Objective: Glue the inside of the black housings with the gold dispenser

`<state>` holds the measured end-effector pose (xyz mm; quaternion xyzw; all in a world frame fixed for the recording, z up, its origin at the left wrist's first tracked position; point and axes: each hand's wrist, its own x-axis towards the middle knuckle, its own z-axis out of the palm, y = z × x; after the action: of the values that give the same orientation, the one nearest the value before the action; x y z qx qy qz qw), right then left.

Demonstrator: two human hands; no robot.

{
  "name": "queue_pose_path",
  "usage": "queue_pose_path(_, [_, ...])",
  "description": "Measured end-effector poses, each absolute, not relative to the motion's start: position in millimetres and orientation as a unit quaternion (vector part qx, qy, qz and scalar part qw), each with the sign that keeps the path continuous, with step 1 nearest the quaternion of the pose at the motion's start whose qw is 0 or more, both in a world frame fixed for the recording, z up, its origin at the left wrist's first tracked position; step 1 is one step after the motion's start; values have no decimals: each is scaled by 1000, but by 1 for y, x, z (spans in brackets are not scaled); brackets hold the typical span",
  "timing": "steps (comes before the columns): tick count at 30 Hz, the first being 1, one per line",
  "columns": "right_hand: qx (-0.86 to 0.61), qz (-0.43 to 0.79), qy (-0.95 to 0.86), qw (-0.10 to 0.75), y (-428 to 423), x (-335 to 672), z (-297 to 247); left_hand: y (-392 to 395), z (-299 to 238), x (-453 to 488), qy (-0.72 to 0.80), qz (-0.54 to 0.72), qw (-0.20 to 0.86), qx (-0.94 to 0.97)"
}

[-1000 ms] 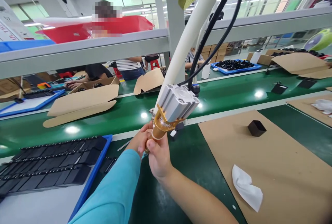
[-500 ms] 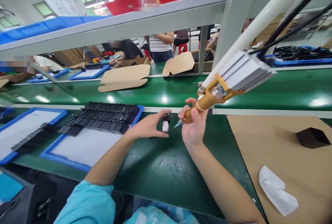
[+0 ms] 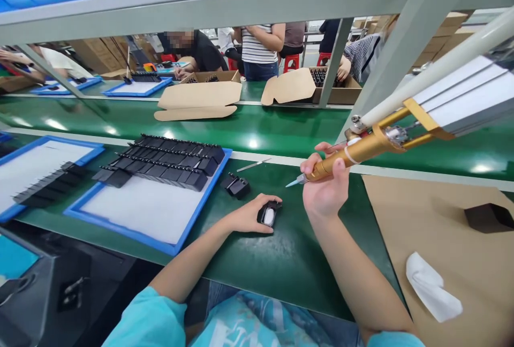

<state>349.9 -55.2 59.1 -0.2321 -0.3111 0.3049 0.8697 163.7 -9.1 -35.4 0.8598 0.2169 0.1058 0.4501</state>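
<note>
Dispenser point(image 3: 355, 155), gold-coloured and tubular, slants across the right of the frame; silver ribbed block behind it, pale collar partway along, narrow light-blue nozzle point(image 3: 296, 181) aimed down-left. Right hand point(image 3: 326, 191) closed around its front section, thumb lying along the barrel.

Left hand point(image 3: 247, 216), centre of frame, curves thumb and fingers into a C, firm on opposite sides of a small case point(image 3: 276, 206). Case is black, boxy, open-faced toward the viewer; a rounded white insert point(image 3: 269, 217) shows inside. Nozzle tip is near the case, not touching.

Case sits low over the green bench point(image 3: 261, 261); whether its base touches, cannot tell. Just up-left of it: loose black pieces point(image 3: 237, 186), and a thin metallic rod point(image 3: 252, 165) beyond. Centre left, blue-rimmed tray point(image 3: 202, 203) with rows of black boxes point(image 3: 168, 164), dark prongs along their edges. Lower right, crumpled white cloth point(image 3: 431, 288) on brown cardboard point(image 3: 433, 213).
</note>
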Motion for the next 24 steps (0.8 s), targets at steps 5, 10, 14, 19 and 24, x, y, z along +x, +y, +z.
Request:
queue_pose_path(5, [-220,317,-311,869,-57,345,59,-21,-47,169,231,168,448,847])
queue_pose_path(10, [-238,315,-312,864,-58,342,60,-19,-56,173,267,188,435,839])
queue_pose_path(14, [-255,317,-318,856,-58,342,61,-12,-59,169,304,153,413,844])
queue_pose_path(19, [-251,329,-326,850,-62,338,64,-9,-58,164,346,161,304,873])
queue_pose_path(24, [-239,347,-332,844,-66,333,66,-13,-41,162,361,190,332,851])
